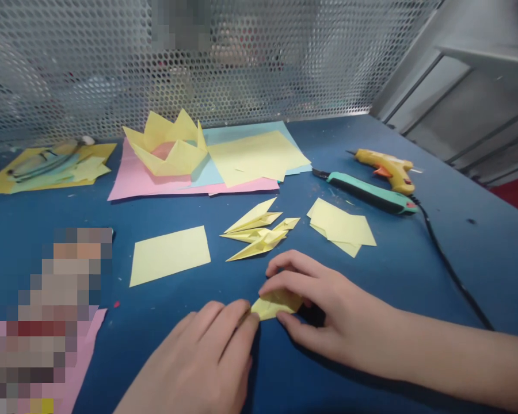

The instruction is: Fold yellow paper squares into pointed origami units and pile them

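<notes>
A small folded piece of yellow paper (274,306) lies on the blue table between my hands. My left hand (213,339) pinches its left tip, thumb and fingers together. My right hand (317,299) curves over the other end, with the thumb at the near edge and the fingers on the far side. Just beyond are several slim folded yellow paper pieces (259,230) with pointed ends. A flat yellow paper rectangle (170,257) rests to their left, and a few overlapping yellow sheets (341,225) lie to their right.
At the back, a crown-shaped yellow paper form (172,158) sits on pink paper (129,181). A green-and-black corded tool (369,192) and a yellow glue gun (388,168) lie at right. Glasses (47,161) rest on papers at far left. A perforated metal screen (259,75) borders the table.
</notes>
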`<state>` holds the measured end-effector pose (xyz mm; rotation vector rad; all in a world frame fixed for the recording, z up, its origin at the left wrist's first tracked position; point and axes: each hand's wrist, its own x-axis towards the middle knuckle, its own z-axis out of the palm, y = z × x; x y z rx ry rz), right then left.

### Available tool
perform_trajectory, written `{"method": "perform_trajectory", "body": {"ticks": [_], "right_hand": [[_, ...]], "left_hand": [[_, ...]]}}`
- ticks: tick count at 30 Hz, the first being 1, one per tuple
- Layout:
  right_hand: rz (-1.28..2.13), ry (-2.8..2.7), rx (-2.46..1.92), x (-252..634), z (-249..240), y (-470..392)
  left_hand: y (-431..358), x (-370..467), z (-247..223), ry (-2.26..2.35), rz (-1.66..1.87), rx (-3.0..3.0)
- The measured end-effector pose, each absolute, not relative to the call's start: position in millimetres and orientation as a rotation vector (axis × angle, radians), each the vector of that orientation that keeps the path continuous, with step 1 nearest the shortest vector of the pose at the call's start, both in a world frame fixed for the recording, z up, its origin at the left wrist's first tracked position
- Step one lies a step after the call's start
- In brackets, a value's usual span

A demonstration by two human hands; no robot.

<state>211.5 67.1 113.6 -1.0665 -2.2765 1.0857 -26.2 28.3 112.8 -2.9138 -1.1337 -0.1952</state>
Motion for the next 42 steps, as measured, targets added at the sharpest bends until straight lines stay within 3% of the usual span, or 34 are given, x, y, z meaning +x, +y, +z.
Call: {"method": "perform_trajectory", "body": {"ticks": [17,29,42], "right_hand": [[0.915,-2.370,-1.050,209.6,110.1,66.4],[0.494,-2.533,-0.779,207.4,97.7,66.9],[0.299,-2.685,-0.577,207.5,109.4,68.1]], "left_hand": [[26.3,-11.1,106.7,-1.166,-0.205,-2.932],[24.8,-17.3,110.2,-0.993,-0.317,-2.881],[13.7,-34.1,99.1,-0.884,-0.143,-2.853]]}}
